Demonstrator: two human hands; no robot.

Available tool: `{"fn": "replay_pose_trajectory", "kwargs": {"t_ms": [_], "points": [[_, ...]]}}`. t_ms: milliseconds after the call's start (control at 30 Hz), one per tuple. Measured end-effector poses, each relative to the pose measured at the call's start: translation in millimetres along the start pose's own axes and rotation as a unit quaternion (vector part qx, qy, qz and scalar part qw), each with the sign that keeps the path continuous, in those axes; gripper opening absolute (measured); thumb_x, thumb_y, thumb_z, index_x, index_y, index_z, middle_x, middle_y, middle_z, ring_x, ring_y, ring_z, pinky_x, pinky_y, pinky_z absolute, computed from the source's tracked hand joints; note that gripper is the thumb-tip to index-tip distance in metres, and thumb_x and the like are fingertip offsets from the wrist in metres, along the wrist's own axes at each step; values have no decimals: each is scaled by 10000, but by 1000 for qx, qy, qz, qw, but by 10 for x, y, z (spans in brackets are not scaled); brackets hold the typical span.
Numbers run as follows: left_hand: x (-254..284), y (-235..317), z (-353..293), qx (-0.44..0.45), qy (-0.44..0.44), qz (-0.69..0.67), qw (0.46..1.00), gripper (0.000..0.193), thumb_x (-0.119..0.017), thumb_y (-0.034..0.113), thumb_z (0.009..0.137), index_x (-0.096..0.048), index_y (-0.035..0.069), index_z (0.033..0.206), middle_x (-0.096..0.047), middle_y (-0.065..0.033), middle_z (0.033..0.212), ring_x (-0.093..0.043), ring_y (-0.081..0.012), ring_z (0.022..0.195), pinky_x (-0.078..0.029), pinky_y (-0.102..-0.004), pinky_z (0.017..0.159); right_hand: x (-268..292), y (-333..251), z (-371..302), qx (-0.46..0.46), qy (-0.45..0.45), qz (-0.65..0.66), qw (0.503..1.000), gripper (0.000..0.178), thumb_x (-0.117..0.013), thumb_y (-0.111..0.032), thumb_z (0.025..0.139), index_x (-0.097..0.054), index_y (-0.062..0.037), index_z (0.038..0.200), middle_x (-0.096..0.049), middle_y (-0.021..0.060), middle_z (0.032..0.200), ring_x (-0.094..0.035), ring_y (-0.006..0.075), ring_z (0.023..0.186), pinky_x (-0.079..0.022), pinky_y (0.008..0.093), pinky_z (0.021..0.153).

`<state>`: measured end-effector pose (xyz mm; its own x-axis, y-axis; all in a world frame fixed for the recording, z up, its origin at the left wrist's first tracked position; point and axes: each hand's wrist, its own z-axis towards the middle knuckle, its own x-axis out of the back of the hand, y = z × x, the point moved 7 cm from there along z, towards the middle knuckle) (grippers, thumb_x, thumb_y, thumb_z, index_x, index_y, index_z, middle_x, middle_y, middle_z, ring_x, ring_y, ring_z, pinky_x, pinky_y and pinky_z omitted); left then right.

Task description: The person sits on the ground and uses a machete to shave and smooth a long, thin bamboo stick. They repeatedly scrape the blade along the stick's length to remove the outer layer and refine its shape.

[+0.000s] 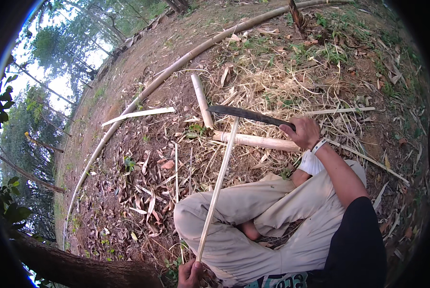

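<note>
My right hand [305,133] is closed round the handle of a machete [246,114], whose dark blade points left. Under the blade, or touching it, lies the far end of a long pale bamboo strip [218,185]. The strip slants down across my bent knee to my left hand [190,272], whose fingers are closed on its near end at the lower edge. Just beyond my legs a thick bamboo piece [256,140] lies on the ground below the blade. Another short bamboo piece [201,98] lies beside it, pointing away from me.
A long bamboo pole [150,89] curves across the ground beyond. Pale shavings [292,89] are heaped past the machete. Loose strips lie at left [138,115] and right [344,110]. A thick trunk [85,266] crosses the lower left; a stump [296,17] stands at the top.
</note>
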<state>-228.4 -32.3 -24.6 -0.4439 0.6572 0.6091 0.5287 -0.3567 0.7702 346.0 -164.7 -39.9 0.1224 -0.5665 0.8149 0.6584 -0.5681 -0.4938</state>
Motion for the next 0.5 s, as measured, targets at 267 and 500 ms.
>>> {"fn": "replay_pose_trajectory", "kwargs": {"t_ms": [267, 500], "points": [[185, 253, -145, 20, 87, 37, 995, 329, -454, 248, 1028, -557, 35, 798, -461, 7, 589, -417, -90, 503, -330, -288, 456, 377, 97, 29, -58, 107, 166, 979, 668, -439, -538, 985, -565, 26, 650, -475, 157, 500, -495, 329, 489, -360, 434, 519], [-150, 895, 631, -24, 134, 150, 979, 319, -512, 178, 994, -452, 33, 715, -409, -115, 472, -419, -225, 381, -319, -370, 417, 241, -1162, -646, 154, 3, 99, 983, 533, -540, -578, 906, -617, -85, 721, -568, 113, 539, -600, 312, 483, -463, 423, 474]]}}
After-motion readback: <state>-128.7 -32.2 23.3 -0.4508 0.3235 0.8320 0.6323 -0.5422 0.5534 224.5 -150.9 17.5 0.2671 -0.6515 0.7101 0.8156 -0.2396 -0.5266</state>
